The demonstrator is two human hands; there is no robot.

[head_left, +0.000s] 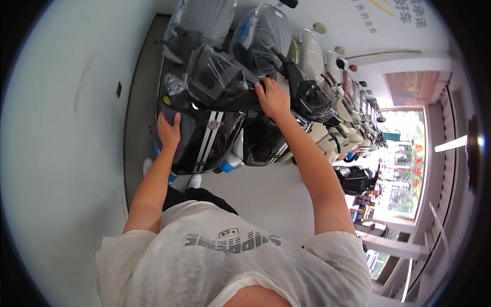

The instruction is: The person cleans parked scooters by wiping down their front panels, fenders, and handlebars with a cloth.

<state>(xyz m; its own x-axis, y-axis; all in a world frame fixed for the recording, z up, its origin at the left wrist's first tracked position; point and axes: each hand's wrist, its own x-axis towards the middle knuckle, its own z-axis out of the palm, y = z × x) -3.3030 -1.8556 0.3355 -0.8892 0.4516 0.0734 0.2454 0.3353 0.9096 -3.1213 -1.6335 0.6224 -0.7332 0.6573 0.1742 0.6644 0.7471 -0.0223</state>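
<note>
In front of me stands a black electric scooter, its glossy front panel (209,142) marked with two white stripes. Clear plastic film wraps its handlebar head (215,75). My left hand (168,130) grasps the grey side edge of that front panel, thumb on the near face and the other fingertips hidden behind. My right hand (273,99) is closed around the handlebar grip (256,86) on the scooter's right side. A second black scooter with a similar striped front (264,140) stands close beside it, below my right forearm.
A white wall (69,126) runs close along my left. Rightward stretches a row of scooters, with cream ones (326,138) beyond the black pair. Film-wrapped seat backs (264,36) rise behind. Another black scooter (355,180) stands apart across the pale floor (264,192), near a bright window (401,165).
</note>
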